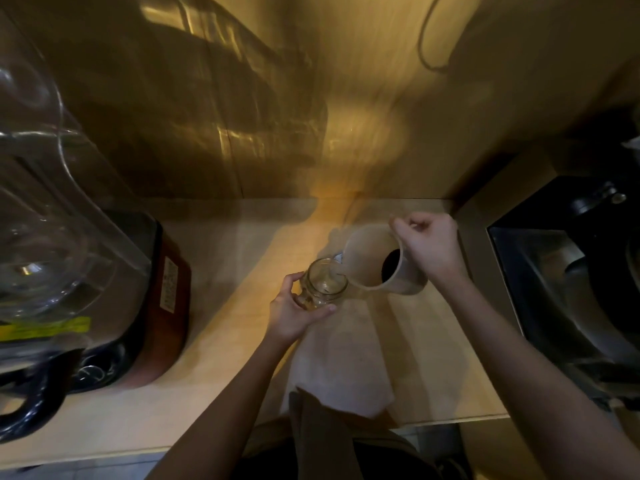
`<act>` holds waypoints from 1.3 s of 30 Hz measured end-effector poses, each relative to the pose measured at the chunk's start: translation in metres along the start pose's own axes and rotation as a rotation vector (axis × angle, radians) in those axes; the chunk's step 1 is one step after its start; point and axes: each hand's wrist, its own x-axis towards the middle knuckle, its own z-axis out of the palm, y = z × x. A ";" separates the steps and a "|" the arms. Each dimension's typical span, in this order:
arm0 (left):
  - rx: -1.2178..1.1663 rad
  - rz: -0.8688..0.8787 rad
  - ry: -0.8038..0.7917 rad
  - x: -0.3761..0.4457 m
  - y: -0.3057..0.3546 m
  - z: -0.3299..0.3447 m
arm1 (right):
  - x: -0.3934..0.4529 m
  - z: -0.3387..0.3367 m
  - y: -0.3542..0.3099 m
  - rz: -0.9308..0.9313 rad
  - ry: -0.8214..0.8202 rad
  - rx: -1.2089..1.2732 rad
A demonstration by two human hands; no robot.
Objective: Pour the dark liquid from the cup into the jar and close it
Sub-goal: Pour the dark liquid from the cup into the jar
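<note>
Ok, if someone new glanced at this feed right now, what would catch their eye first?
Centre counter: the right hand tilts a pale cup, spout over an open glass jar gripped by the left hand. A big blender fills the left side.

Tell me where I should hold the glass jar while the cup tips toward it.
Grip the jar around its body below the open mouth, from the near-left side, as the left hand does. The cup spout meets the rim from the far right.

Both bare forearms reach forward. The left hand point(294, 311) curls in a wrapped grip. The right hand point(429, 244) is fisted, wrist tilted.
</note>
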 end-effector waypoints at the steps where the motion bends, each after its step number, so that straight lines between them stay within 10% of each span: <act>1: -0.011 -0.006 0.010 0.002 0.002 0.000 | 0.002 0.000 -0.002 -0.008 -0.005 -0.024; 20: -0.170 0.276 0.020 -0.027 0.125 -0.068 | 0.040 -0.034 -0.094 -0.468 0.049 -0.152; 39: -0.009 0.350 0.524 -0.031 0.157 -0.077 | 0.033 -0.040 -0.177 -0.878 0.127 -0.431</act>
